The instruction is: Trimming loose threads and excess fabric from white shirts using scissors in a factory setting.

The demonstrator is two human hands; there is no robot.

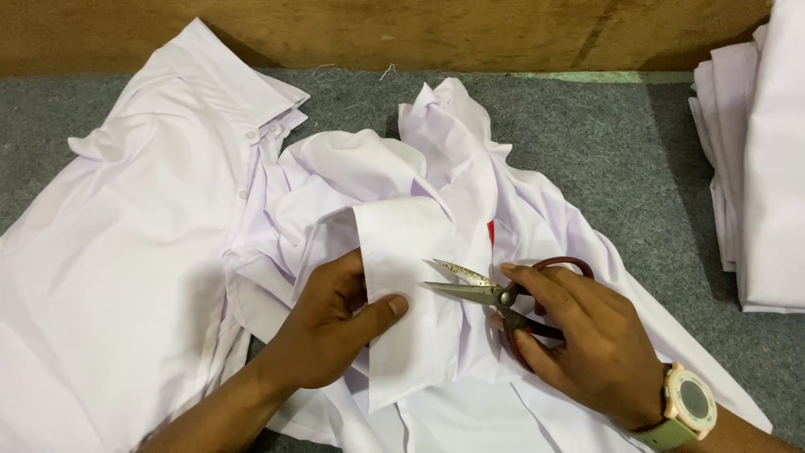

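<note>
white shirt cuff point(411, 277) pinched flat in the left hand point(335, 323); right hand point(587, 335) grips red-handled scissors point(503, 298), blades parted just beside the cuff, over the grey surface point(637, 168).

**Two bare forearms, one wristwatch**

Both arms bare from the frame edge down; no sleeves, no gloves. Left hand point(323, 331): no rings or bands visible, nails short. Right hand point(587, 335): wristwatch point(689, 403) at the wrist, with a round dark dial, a pale pinkish-cream bezel and case, and an olive-green strap. No rings seen on its fingers.
</note>
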